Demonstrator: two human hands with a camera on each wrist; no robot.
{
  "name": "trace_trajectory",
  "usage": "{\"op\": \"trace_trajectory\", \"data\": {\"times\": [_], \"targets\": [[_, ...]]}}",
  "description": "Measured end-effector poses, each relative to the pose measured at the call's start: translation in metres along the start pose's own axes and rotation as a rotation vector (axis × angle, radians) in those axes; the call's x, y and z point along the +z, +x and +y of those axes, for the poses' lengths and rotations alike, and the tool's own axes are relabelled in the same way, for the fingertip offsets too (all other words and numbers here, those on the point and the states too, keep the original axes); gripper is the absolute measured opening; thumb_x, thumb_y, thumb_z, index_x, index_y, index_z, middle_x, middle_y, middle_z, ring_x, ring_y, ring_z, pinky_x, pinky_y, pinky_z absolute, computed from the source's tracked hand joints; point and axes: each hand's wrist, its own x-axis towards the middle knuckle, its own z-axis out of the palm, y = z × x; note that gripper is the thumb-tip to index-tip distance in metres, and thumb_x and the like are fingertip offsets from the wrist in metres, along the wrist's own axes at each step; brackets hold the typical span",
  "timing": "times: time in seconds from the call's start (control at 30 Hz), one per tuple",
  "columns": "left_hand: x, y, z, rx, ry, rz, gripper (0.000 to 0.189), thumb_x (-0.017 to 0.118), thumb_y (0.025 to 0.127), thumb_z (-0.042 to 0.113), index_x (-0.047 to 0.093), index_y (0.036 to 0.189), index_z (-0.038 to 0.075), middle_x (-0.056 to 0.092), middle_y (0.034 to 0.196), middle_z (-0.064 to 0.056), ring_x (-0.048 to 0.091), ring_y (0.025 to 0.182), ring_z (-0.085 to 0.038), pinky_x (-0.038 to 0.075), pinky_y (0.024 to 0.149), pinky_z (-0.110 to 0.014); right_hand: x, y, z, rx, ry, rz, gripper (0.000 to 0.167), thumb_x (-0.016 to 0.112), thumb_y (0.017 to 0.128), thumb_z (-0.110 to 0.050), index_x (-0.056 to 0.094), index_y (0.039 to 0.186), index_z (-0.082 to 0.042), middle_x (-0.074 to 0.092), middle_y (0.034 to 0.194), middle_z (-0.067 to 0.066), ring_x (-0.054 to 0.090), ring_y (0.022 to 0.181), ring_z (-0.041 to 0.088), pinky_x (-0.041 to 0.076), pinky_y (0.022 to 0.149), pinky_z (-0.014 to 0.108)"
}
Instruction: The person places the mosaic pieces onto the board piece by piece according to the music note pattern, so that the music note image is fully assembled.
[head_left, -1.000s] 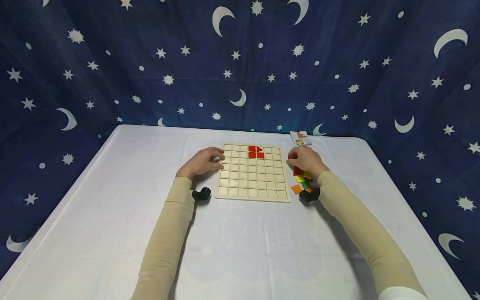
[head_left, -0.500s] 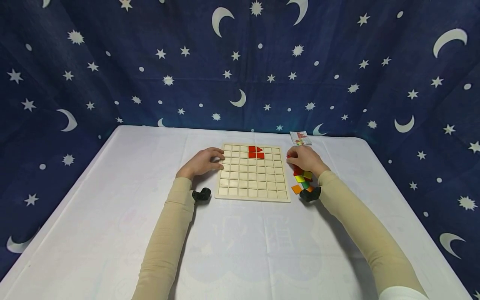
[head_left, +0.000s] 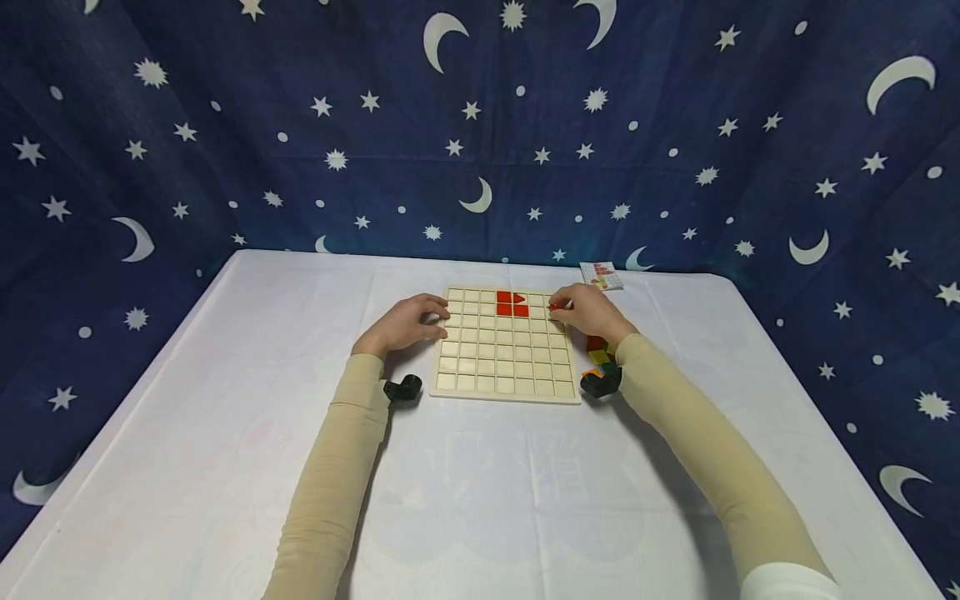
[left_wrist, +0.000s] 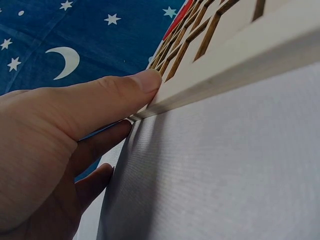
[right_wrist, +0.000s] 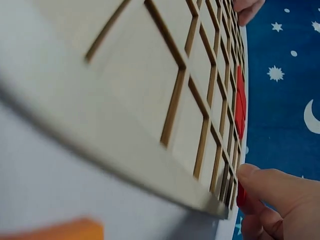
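A square wooden grid board (head_left: 493,360) lies flat on the white table, with several red pieces (head_left: 512,305) set in cells near its far edge. My left hand (head_left: 403,323) rests against the board's left edge; its thumb (left_wrist: 122,95) touches the rim, and its fingertips stay beside the edge. Over the far right corner, my right hand (head_left: 592,312) pinches a small red tile (right_wrist: 242,194) between thumb and fingers, close over the grid. The tile is mostly hidden by the fingers, so I cannot tell its shape.
Loose yellow, green, orange and red pieces (head_left: 598,357) lie right of the board, partly hidden under the right wrist. A printed card (head_left: 613,279) lies behind them. Dark wrist cameras sit on both arms. A blue star-and-moon curtain (head_left: 480,125) hangs beyond the table.
My right hand has moved left from beside the loose pieces to over the board's far right corner, carrying the red tile. The left hand and the board have kept their places.
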Motion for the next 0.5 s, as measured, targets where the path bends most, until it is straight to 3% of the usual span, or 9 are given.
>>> {"op": "trace_trajectory", "data": {"times": [0.5], "targets": [[-0.001,-0.001,-0.002,0.019,0.003,0.0,0.038,0.073,0.089,0.019,0.066,0.122,0.001,0.05,0.142,-0.014,0.041,0.135,-0.031,0.03,0.115,-0.043,0.007,0.008,-0.013,0.007,0.037,-0.037,0.031,0.066,0.094,-0.017,0.066,0.121,-0.002,0.067,0.114,0.014,0.058,0.105,0.028,0.049,0.096,0.045]]}}
